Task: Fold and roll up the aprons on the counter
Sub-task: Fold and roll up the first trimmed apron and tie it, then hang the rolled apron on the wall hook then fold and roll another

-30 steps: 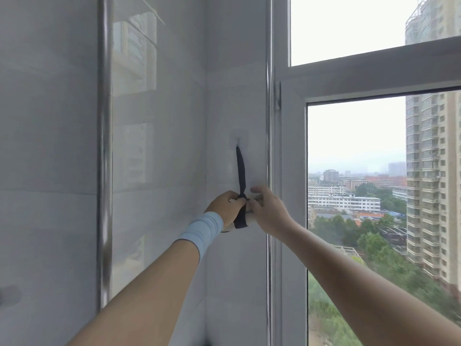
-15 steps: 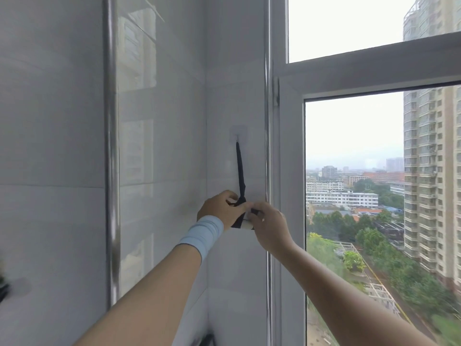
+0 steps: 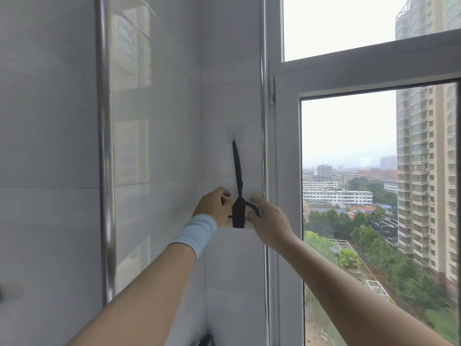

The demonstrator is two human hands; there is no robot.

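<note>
Head view shows us reaching up to the tiled wall corner beside the window frame (image 3: 284,171). Our left hand (image 3: 215,207) and right hand (image 3: 268,222) meet on a small pale roll, the rolled apron (image 3: 245,224), held against the wall. Its black strap (image 3: 237,171) runs straight up to a clear adhesive hook (image 3: 234,133) and also wraps around the roll.

Compared with a second ago, the strap sits flatter and wider across the roll, and the right-hand fingers have shifted from lying over the bundle to pinching the loose strap end at its side. Both hands keep a narrow grip: the left closed around the roll's left end, the right closed on the strap end. We judge this apron is already folded and rolled, and we are now securing and hanging it, so this one looks nearly finished. The tabletop is out of sight, so we cannot tell whether other aprons remain.

No brand, label or readable writing shows anywhere; a plain light-blue wristband (image 3: 197,233) circles our left wrist.
</note>
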